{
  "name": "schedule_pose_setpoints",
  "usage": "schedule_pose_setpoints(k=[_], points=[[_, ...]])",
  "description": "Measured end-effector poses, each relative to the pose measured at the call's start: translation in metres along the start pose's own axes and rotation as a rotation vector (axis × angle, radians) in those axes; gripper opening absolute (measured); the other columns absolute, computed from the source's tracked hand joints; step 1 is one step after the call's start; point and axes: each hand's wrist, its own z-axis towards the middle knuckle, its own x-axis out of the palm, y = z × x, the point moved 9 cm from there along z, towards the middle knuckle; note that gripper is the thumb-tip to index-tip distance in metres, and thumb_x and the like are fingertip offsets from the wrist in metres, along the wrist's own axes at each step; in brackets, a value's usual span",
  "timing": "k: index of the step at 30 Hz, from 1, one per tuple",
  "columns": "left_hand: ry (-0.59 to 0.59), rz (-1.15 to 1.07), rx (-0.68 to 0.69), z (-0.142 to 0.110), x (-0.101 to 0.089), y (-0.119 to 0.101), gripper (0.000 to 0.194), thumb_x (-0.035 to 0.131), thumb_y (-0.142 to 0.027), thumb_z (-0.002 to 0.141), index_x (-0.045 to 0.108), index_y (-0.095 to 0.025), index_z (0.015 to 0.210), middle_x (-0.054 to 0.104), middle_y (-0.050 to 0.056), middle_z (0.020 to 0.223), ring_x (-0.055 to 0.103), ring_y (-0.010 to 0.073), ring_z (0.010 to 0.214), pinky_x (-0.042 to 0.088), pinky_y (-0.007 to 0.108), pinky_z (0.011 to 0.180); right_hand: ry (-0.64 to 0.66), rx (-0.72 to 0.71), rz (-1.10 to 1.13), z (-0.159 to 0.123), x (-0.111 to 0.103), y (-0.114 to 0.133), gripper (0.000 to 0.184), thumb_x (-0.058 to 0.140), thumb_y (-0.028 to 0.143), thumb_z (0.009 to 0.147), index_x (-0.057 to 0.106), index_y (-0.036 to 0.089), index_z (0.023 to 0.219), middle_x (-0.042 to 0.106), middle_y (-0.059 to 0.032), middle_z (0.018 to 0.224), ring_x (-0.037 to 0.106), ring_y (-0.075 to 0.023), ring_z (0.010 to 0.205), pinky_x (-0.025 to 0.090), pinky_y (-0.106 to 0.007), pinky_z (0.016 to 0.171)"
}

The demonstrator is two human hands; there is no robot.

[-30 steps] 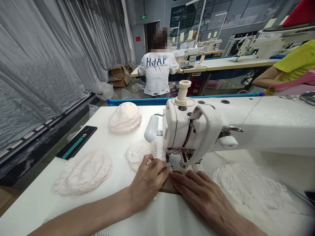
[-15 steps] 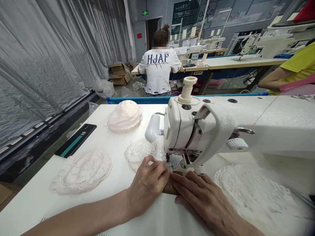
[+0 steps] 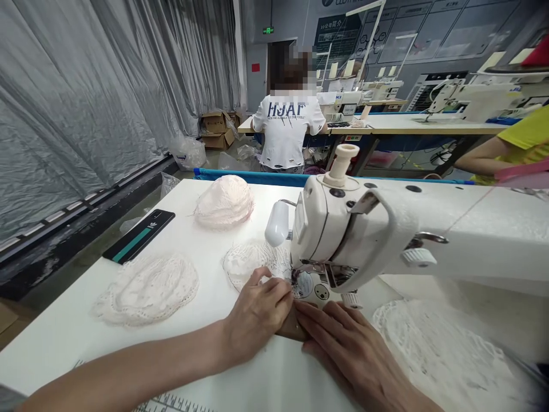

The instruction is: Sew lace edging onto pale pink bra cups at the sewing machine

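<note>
A white sewing machine (image 3: 326, 226) stands before me, its needle area just beyond my fingertips. White lace fabric (image 3: 242, 263) lies left of the needle and runs under my left hand (image 3: 261, 306), whose bent fingers pinch its edge beside the presser foot. My right hand (image 3: 349, 343) rests flat, fingers stretched out, on a brownish plate (image 3: 292, 327) at the front of the needle area. Its fingertips come close to the left hand's; whether they touch the lace is hidden.
Pale lace pieces lie at left (image 3: 150, 289) and right (image 3: 441, 349), with a pinkish cup-shaped pile (image 3: 225, 201) behind. A black phone (image 3: 139, 236) sits near the left edge, a ruler (image 3: 171, 403) at the front. A person in a white shirt (image 3: 287, 129) sits ahead; a yellow sleeve (image 3: 525, 137) shows at right.
The whole view has shifted slightly, and more of the ruler shows at the front. Both hands keep nearly the same pose at the needle; the lace has barely moved.
</note>
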Motion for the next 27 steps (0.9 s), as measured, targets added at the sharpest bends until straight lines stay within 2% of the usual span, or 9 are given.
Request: schedule_pose_setpoints(k=[4,11,15,18,21,24,27], points=[[0.027,0.006,-0.003,0.000,0.005,0.006,0.020,0.042,-0.002,0.087,0.058,-0.011,0.096,0.066,0.004,0.091,0.060,0.0119,0.083,0.037,0.036,0.089,0.002,0.002,-0.007,0.001,0.002,-0.002,0.026,0.040,0.023,0.095,0.062,0.012,0.104,0.067,-0.0099,0.110,0.059,-0.0181,0.078,0.041,-0.033,0.066],[0.026,0.017,-0.018,-0.001,0.011,0.015,0.024,0.037,-0.004,0.090,0.054,-0.013,0.105,0.064,0.005,0.105,0.058,0.0128,0.096,0.029,0.039,0.097,0.022,0.031,0.028,0.005,0.000,-0.004,0.024,0.041,0.020,0.094,0.062,0.014,0.105,0.067,-0.0085,0.110,0.059,-0.0175,0.074,0.042,-0.032,0.065],[0.081,-0.024,-0.062,0.002,0.013,0.023,0.022,0.036,-0.008,0.092,0.053,-0.014,0.105,0.063,0.006,0.107,0.057,0.0138,0.100,0.028,0.040,0.097,0.010,0.036,0.016,0.005,-0.002,-0.004,0.025,0.040,0.021,0.095,0.063,0.016,0.103,0.068,-0.0080,0.109,0.060,-0.0173,0.075,0.042,-0.032,0.066],[0.113,-0.052,-0.162,0.005,0.007,0.046,0.020,0.038,-0.014,0.093,0.052,-0.015,0.107,0.062,0.008,0.111,0.057,0.0157,0.100,0.029,0.043,0.094,-0.003,0.034,0.009,0.005,-0.002,-0.005,0.026,0.039,0.020,0.095,0.064,0.017,0.101,0.067,-0.0076,0.110,0.060,-0.0179,0.075,0.042,-0.033,0.067],[0.158,-0.022,-0.304,0.008,-0.001,0.084,0.024,0.040,-0.015,0.093,0.051,-0.017,0.113,0.061,0.009,0.115,0.056,0.0190,0.105,0.029,0.046,0.093,-0.006,0.023,0.001,0.003,0.001,-0.006,0.028,0.037,0.020,0.095,0.063,0.015,0.102,0.068,-0.0078,0.109,0.060,-0.0185,0.074,0.041,-0.034,0.066],[0.312,0.034,-0.420,0.005,-0.001,0.118,0.022,0.041,-0.014,0.091,0.057,-0.017,0.106,0.059,0.010,0.116,0.054,0.0216,0.107,0.034,0.043,0.088,0.000,-0.023,-0.035,0.001,0.004,-0.005,0.029,0.036,0.022,0.095,0.062,0.014,0.106,0.068,-0.0080,0.108,0.061,-0.0201,0.078,0.040,-0.035,0.066],[0.476,0.069,-0.469,-0.008,-0.002,0.125,0.010,0.055,-0.021,0.085,0.063,-0.016,0.088,0.064,0.010,0.099,0.059,0.0243,0.093,0.041,0.034,0.070,-0.014,-0.061,-0.055,0.000,0.003,-0.006,0.028,0.038,0.025,0.095,0.061,0.016,0.108,0.068,-0.0065,0.106,0.062,-0.0207,0.082,0.041,-0.035,0.068]])
